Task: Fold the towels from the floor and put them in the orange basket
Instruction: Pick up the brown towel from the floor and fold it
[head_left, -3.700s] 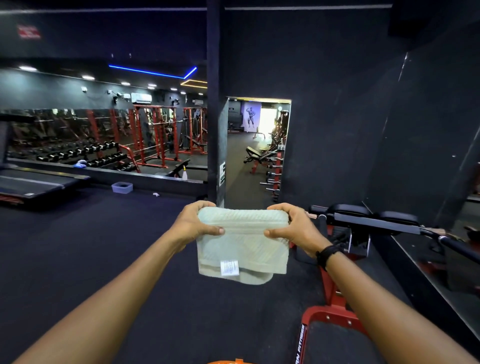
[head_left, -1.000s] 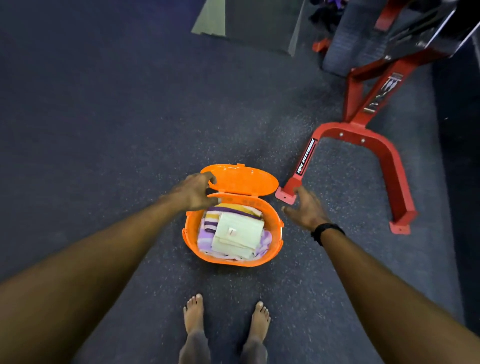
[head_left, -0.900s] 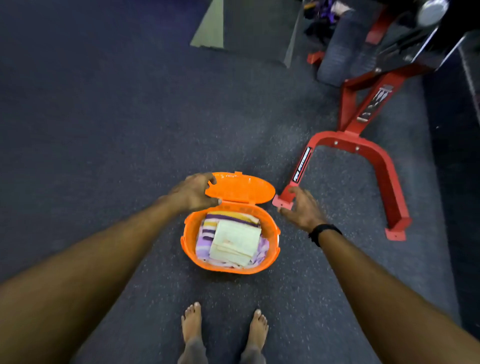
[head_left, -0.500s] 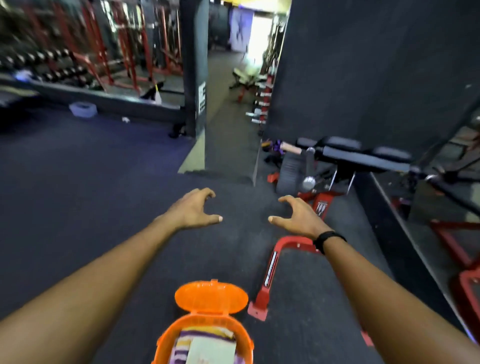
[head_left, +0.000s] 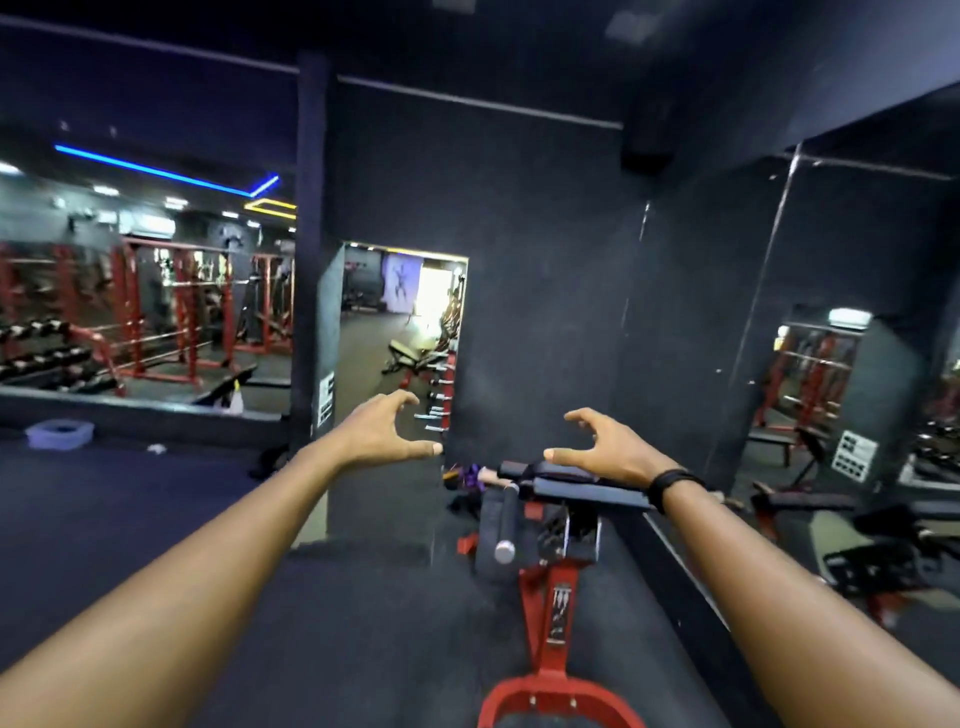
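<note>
Neither towels nor the orange basket are in view

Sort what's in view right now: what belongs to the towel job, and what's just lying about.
Job:
left hand, open, holding nothing
right hand, open, holding nothing
No towel or basket in view.

Lying about:
red bench
pale tub
dumbbell rack

Bare forearms, no sleeves; left hand unadorned, black band worn at wrist of right hand.

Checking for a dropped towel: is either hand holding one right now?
No, the left hand and right hand are both raised with fingers spread, holding nothing.
</note>
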